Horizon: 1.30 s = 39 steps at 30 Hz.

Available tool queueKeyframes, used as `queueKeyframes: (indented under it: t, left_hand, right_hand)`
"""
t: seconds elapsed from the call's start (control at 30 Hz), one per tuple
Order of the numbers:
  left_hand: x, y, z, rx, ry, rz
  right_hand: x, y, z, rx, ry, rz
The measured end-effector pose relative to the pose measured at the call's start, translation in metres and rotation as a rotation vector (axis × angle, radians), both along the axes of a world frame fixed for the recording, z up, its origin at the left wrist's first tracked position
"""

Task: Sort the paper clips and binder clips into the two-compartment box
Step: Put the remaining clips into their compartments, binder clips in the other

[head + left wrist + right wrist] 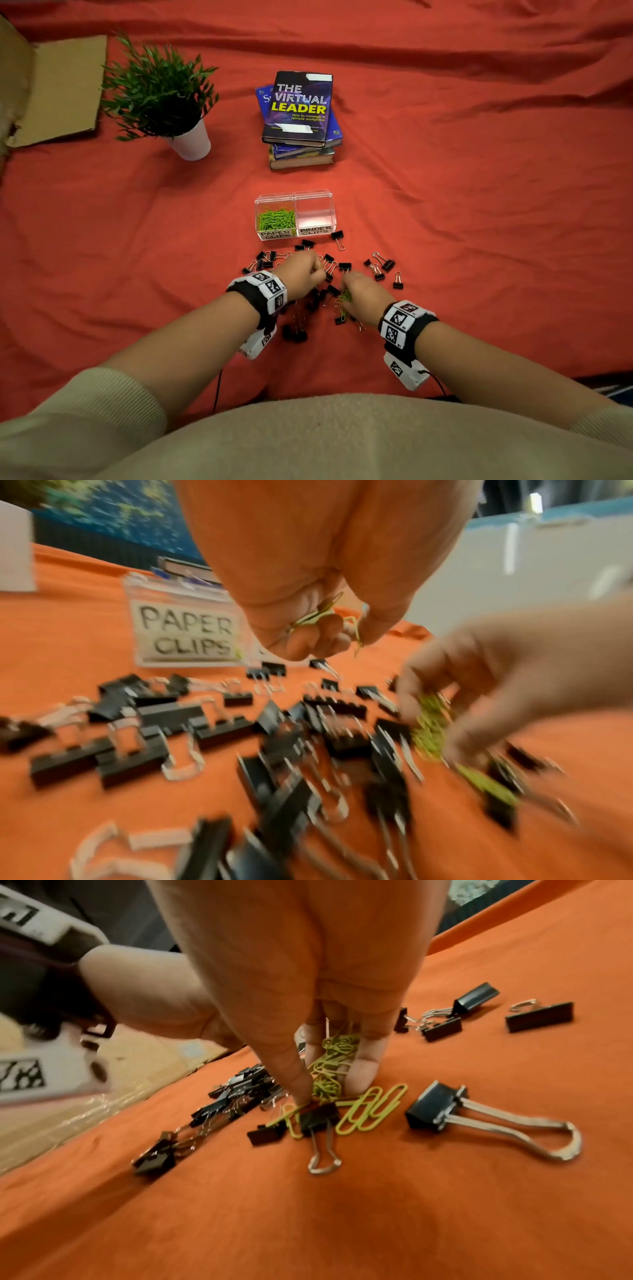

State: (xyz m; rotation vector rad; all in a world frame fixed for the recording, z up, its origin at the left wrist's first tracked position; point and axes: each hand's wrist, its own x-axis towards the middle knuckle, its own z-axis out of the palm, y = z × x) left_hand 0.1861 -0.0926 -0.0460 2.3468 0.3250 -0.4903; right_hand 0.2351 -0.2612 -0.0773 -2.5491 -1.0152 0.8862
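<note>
A clear two-compartment box (295, 236) stands on the red cloth; its left half, labelled PAPER CLIPS (186, 631), holds green paper clips (276, 220), and its right half, labelled BINDER CLIPS, looks bare. Black binder clips (383, 264) lie scattered in front of it. My left hand (303, 275) hovers over the pile, fingers curled round a few green paper clips (316, 616). My right hand (359, 294) reaches down into the pile and pinches a bunch of green paper clips (334, 1066). More green clips (371, 1110) lie flat under it beside a binder clip (318, 1119).
A stack of books (300, 120) sits beyond the box, a potted plant in a white pot (164, 102) at the back left, and flat cardboard (58, 89) at the far left. The red cloth (479, 205) covers the whole surface.
</note>
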Motion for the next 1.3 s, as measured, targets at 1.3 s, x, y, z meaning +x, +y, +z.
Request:
queueKeyframes:
  t: [1.3]
  left_hand:
    - [-0.052, -0.014, -0.026, 0.242, -0.08, -0.698]
  right_hand:
    - [0.071, 0.17, 0.065, 0.066, -0.008, 0.213]
